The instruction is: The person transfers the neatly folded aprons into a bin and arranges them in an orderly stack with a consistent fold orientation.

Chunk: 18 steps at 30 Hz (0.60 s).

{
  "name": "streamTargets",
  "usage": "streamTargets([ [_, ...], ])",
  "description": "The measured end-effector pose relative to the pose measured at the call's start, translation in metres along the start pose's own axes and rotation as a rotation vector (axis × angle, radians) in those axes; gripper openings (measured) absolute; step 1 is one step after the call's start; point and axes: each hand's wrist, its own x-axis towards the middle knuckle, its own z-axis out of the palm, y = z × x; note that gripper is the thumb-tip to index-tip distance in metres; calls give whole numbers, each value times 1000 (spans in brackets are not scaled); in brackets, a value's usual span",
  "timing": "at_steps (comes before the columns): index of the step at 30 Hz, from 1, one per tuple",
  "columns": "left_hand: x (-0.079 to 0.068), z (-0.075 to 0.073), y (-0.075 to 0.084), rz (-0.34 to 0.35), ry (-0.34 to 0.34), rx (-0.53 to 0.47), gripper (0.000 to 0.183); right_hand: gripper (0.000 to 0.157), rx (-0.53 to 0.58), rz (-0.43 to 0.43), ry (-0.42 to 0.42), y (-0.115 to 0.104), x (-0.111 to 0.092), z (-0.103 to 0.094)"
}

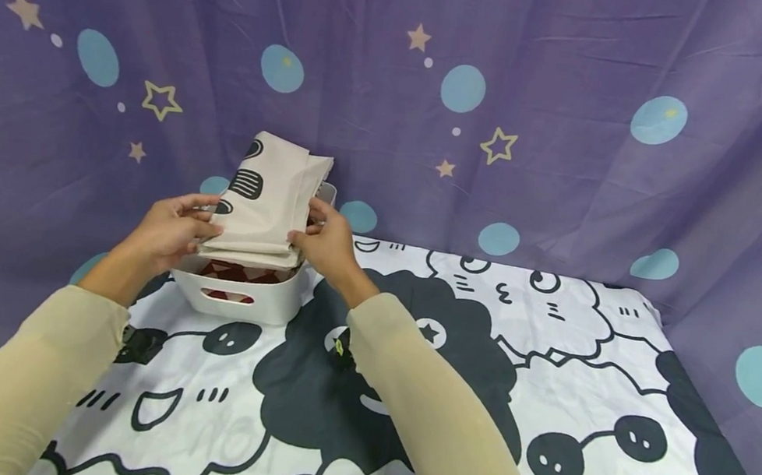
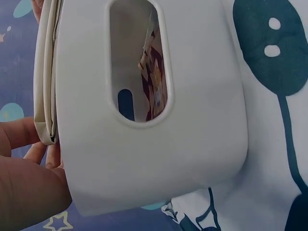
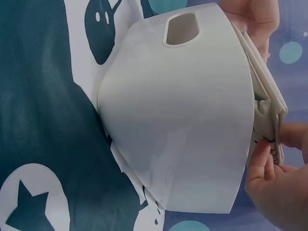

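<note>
A folded cream cloth (image 1: 268, 201) with black printed shapes lies over the mouth of a white plastic basket (image 1: 277, 306) in the head view. At its left edge, my left hand (image 1: 170, 233) pinches the folded layers between thumb and fingers. My right hand (image 1: 333, 241) grips the opposite edge, thumb on top and fingertips beneath, as the right wrist view shows. Under the cream cloth, a red patterned piece (image 1: 236, 273) shows inside the basket. Through the basket's handle slot, the left wrist view gives a glimpse of the same red patterned piece (image 2: 155, 82).
The basket stands at the back left of a table covered with a black-and-white cartoon sheet (image 1: 567, 400). Right behind it hangs a purple curtain (image 1: 542, 185) with stars and blue dots. A small dark item (image 1: 342, 348) lies beside my right forearm.
</note>
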Motion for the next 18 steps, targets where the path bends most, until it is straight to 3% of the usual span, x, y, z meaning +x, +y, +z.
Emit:
streamTargets([
  [4, 1, -4, -4, 100, 55, 332, 62, 66, -62, 37, -34, 3, -1, -3],
  [7, 2, -4, -6, 155, 100, 492, 60, 63, -121, 57, -33, 5, -2, -8],
  [12, -2, 4, -2, 202, 81, 484, 56, 61, -160, 40, -17, 6, -2, -15],
  [18, -9, 24, 7, 242, 33, 466, 52, 56, -162, -8, -18, 7, -4, -23],
])
